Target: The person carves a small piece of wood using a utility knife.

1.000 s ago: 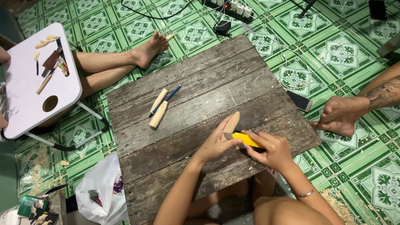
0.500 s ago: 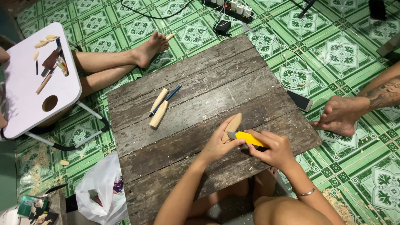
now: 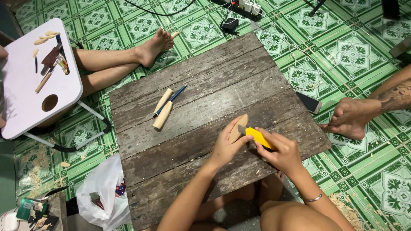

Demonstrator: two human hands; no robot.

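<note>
**Wood Piece and Yellow Knife Held Over Plank Board**

Far left: a white folding tray (image 3: 25,92). On the weathered plank board (image 3: 205,81) lie two pale dowels (image 3: 163,109) and a blue pen (image 3: 171,99), well clear of the hands. The left hand (image 3: 225,147) grasps a flat tan wood piece (image 3: 238,128); the right hand (image 3: 280,152) grips a yellow-handled knife (image 3: 260,137) against it. Both hands sit marginally lower than before. A co-worker's foot (image 3: 349,119) rests right.

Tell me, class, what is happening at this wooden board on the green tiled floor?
A person seated on the floor holds a small pale wooden piece in the left hand and a yellow-handled knife in the right hand, blade against the wood. They work over a weathered grey plank board. Two pale wooden dowels and a blue pen lie farther up the board, untouched.
</note>
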